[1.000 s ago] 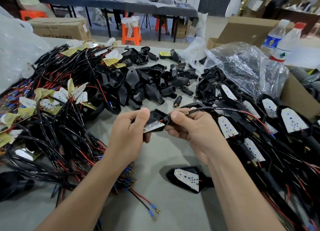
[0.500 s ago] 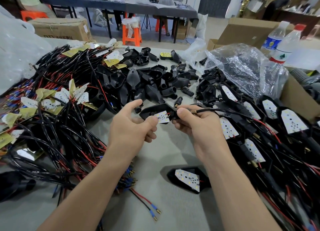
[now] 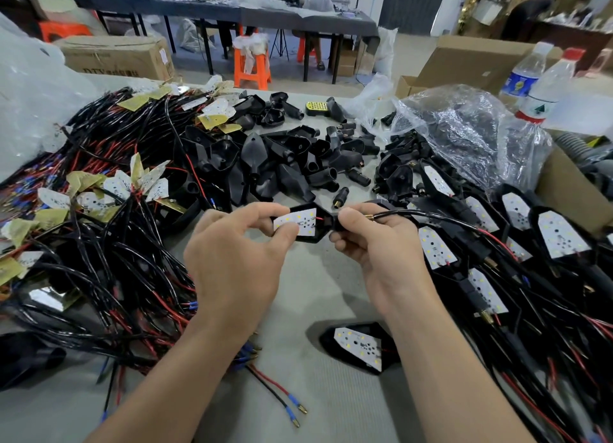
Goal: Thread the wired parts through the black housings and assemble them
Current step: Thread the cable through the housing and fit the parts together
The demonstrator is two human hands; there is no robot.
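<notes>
**Both hands working one black housing over the bench**

The left hand (image 3: 232,263) is pinching the white LED board (image 3: 296,222) with thumb and forefinger, its grip clenched on the board, which is sitting in the open face of a black housing (image 3: 315,225). The right hand (image 3: 374,243) is holding the housing's narrow end, its grip clamped there where a black cable (image 3: 414,214) with a brass fitting is coming out toward the right. The housing is hanging just above the grey bench (image 3: 308,283), between the two hands.

A finished unit (image 3: 360,346) is lying face-up on the bench beside the right forearm. Empty black housings (image 3: 282,164) are lying heaped beyond the hands. A tangle of wired boards (image 3: 109,210) is spreading at the left, and assembled units (image 3: 517,243) are piling up at the right. Two water bottles (image 3: 544,84) are standing at the far right.
</notes>
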